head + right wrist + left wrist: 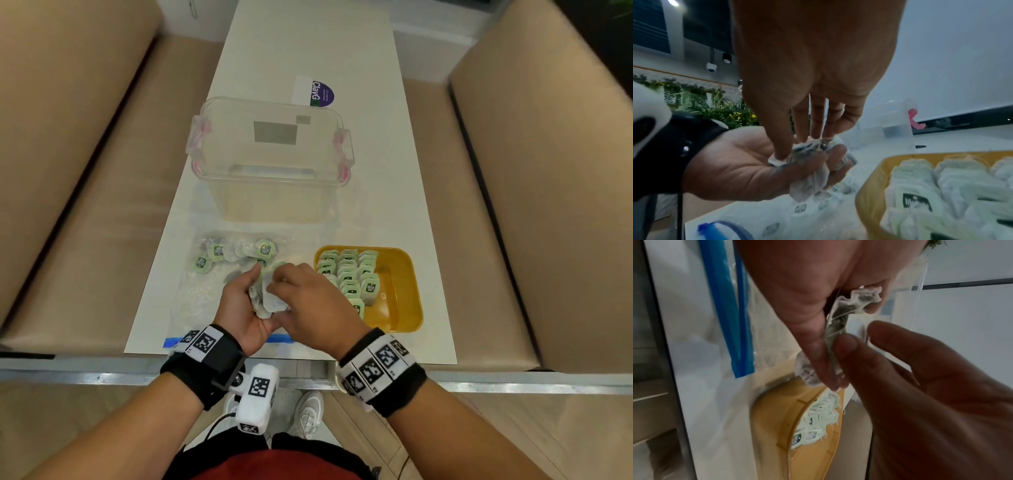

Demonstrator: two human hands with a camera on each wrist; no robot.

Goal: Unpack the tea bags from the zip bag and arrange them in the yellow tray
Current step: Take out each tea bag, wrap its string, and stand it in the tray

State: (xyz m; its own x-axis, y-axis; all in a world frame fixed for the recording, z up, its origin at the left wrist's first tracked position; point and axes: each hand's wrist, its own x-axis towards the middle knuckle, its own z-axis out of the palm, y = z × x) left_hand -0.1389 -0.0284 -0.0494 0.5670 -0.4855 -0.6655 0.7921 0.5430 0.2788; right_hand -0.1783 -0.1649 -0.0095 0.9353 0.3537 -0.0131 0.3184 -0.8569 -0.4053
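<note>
Left hand (239, 305): palm up over the zip bag (205, 291), fingers curled round a bunch of tea bags (265, 298).
Right hand (308, 301): fingertips pinch the same bunch from above.
Yellow tray (407, 274): just right of the hands; left part packed with rows, right part bare.
Hidden: count of held bags unclear.
Surroundings: clear container (270, 154) behind, on the surface (308, 51).
</note>
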